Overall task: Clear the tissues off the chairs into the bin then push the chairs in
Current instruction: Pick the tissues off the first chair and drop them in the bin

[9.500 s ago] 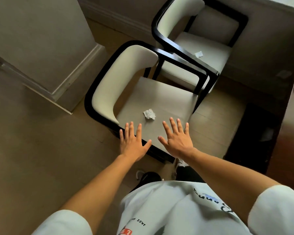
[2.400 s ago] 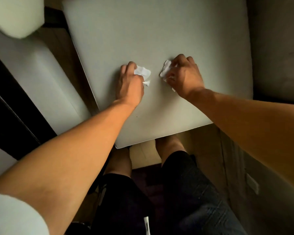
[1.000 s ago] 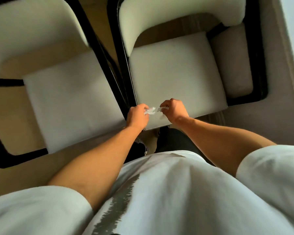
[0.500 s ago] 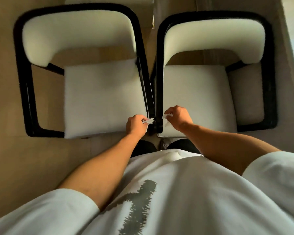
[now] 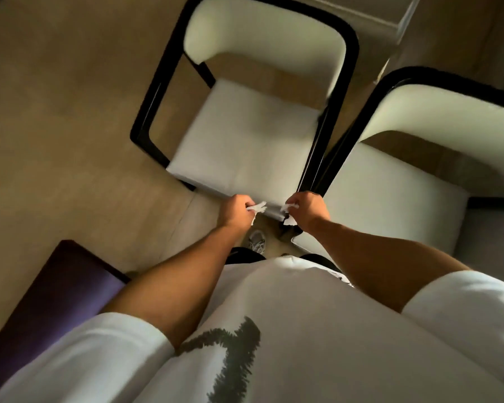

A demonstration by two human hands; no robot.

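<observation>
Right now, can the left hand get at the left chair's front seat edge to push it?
Probably yes: the left hand hangs just before the left chair with nothing between, but it is shut on a tissue, so knuckles only.

You've got one view only: head cam, wide-angle, looking steeply down past your chest. Close on both hands [image 5: 234,212] [image 5: 309,209]; two chairs [image 5: 245,135] [image 5: 390,193] and floor [image 5: 56,112] fill the rest.

White tissues [image 5: 258,207], black-framed cream chairs [image 5: 245,135]
</observation>
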